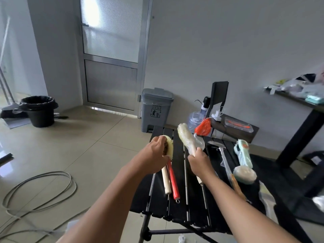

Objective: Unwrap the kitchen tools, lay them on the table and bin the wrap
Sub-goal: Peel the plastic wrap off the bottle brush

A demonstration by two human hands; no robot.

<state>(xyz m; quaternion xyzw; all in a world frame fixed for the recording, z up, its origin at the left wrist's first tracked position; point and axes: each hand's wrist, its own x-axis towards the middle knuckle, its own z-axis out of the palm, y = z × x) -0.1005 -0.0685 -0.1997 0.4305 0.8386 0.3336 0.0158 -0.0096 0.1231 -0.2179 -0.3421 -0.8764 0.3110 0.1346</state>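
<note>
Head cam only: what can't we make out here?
All head view.
- Wrapped brush: lower handle hidden by the right hand.
- Bristle brush: head partly covered by the left hand.
- Grey bin: lid shut, contents hidden.
- Shelf clutter: blurred, cut off by right edge.

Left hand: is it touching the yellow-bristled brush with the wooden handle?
Touching. The head view shows the left hand with its fingers curled over the head of the yellow-bristled brush, with no gap between them.
</note>
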